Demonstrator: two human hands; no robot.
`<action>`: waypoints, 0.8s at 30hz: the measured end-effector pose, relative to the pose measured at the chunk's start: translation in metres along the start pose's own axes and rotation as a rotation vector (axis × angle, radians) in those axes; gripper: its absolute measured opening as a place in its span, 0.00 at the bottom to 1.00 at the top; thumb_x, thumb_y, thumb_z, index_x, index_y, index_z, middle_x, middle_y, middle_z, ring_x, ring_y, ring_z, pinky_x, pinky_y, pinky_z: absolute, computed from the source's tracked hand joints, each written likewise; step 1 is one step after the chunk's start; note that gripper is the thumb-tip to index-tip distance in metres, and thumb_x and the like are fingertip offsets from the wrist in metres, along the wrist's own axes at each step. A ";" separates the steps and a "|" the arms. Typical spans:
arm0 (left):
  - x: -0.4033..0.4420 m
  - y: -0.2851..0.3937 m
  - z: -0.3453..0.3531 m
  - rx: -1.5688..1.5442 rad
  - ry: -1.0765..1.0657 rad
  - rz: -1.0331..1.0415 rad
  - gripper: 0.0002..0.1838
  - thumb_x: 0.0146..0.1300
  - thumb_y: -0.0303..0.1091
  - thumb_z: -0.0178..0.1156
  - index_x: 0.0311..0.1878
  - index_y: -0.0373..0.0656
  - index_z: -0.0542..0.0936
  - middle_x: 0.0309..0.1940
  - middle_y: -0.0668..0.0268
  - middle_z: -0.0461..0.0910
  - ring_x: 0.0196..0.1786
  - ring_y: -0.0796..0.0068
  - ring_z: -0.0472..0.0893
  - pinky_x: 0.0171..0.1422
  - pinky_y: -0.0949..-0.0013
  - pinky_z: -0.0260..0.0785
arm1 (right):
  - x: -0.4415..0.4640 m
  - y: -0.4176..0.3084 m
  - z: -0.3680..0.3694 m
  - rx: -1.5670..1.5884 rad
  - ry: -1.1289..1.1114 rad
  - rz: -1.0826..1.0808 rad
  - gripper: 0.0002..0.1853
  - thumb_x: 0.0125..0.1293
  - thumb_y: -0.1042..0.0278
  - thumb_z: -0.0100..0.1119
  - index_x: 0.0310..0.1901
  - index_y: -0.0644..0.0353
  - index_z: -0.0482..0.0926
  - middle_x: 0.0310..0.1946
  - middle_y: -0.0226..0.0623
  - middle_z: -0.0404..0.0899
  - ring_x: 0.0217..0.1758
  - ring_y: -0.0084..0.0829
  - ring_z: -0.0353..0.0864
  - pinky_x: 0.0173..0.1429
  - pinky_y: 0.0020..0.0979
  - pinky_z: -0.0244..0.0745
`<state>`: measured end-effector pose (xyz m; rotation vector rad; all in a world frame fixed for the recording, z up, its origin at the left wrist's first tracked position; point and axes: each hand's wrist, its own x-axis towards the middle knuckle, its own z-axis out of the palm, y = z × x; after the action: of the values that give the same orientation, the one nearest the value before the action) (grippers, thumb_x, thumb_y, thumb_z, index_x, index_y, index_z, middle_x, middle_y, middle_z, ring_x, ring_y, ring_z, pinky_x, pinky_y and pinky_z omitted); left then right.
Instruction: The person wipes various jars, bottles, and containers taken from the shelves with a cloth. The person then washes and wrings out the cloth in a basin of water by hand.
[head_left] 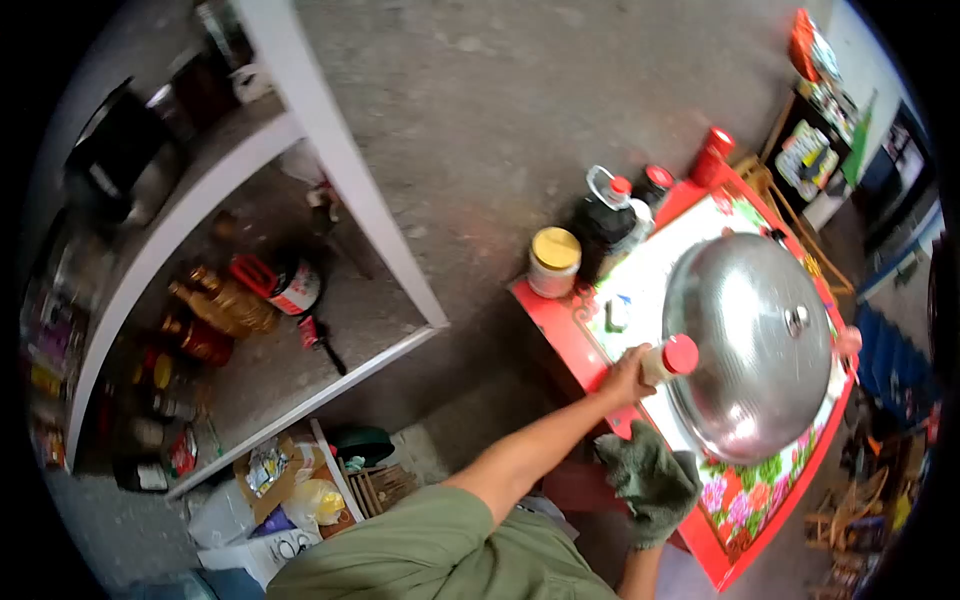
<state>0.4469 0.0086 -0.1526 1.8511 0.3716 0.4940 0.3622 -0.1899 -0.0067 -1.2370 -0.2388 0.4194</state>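
Observation:
My left hand (627, 378) is wrapped round a small jar with a red lid (680, 354), held over the table's near edge. Beside it on the right is a large domed metal lid (750, 345), resting on the table (565, 335) with its red border and floral cover. A grey-green cloth (650, 475) is in my right hand (645, 545), at the table's lower edge. It covers the fingers; only the wrist area shows below it.
A yellow-lidded jar (554, 262), a dark bottle with a handle (603, 225) and a red canister (712, 156) stand along the table's back left. White-edged shelves (345, 165) with bottles are at left, above a box of bags (290, 480). A wooden chair (790, 215) is behind the table.

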 end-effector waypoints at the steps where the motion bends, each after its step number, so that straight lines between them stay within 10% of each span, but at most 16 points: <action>1: 0.000 0.021 -0.007 0.132 0.003 -0.092 0.58 0.34 0.31 0.78 0.71 0.43 0.53 0.58 0.48 0.65 0.61 0.47 0.69 0.65 0.55 0.67 | -0.001 -0.018 0.023 0.102 -0.006 0.039 0.06 0.64 0.72 0.51 0.37 0.66 0.71 0.39 0.45 0.77 0.40 0.38 0.81 0.41 0.34 0.80; 3: -0.004 0.030 -0.018 0.263 -0.096 -0.228 0.60 0.36 0.38 0.76 0.71 0.39 0.50 0.59 0.45 0.63 0.62 0.45 0.68 0.65 0.55 0.66 | -0.001 -0.037 0.051 0.071 -0.031 0.034 0.05 0.62 0.76 0.53 0.36 0.67 0.69 0.40 0.45 0.77 0.38 0.36 0.82 0.38 0.32 0.80; 7: -0.051 0.098 -0.120 0.059 -0.144 0.032 0.32 0.49 0.36 0.67 0.58 0.34 0.71 0.51 0.49 0.74 0.52 0.55 0.78 0.56 0.60 0.72 | 0.010 -0.020 0.072 -0.204 -0.154 -0.179 0.13 0.49 0.76 0.65 0.36 0.70 0.75 0.32 0.36 0.76 0.34 0.28 0.76 0.39 0.25 0.73; 11: -0.125 0.248 -0.288 0.226 0.380 0.452 0.10 0.55 0.27 0.65 0.41 0.37 0.81 0.33 0.64 0.80 0.36 0.75 0.80 0.42 0.71 0.72 | 0.011 -0.033 0.122 -0.671 -0.335 -0.515 0.14 0.44 0.73 0.67 0.35 0.71 0.80 0.29 0.33 0.75 0.33 0.29 0.76 0.39 0.27 0.72; 18: -0.189 0.387 -0.506 0.514 1.170 0.750 0.24 0.62 0.32 0.63 0.59 0.30 0.72 0.48 0.56 0.77 0.47 0.73 0.77 0.53 0.71 0.70 | -0.028 -0.037 0.192 -0.546 -0.548 -0.492 0.18 0.42 0.72 0.70 0.37 0.68 0.81 0.31 0.35 0.79 0.35 0.30 0.78 0.42 0.28 0.72; 24: -0.187 0.406 -0.542 0.174 0.798 0.431 0.23 0.64 0.42 0.61 0.55 0.34 0.76 0.45 0.61 0.80 0.47 0.74 0.78 0.55 0.70 0.68 | -0.074 -0.038 0.195 -0.604 -0.640 -0.431 0.19 0.48 0.74 0.68 0.44 0.67 0.78 0.40 0.33 0.80 0.43 0.25 0.78 0.49 0.26 0.73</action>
<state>0.0168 0.2288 0.3573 1.8355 0.5525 1.5510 0.2247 -0.0639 0.0944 -1.5534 -1.2276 0.3643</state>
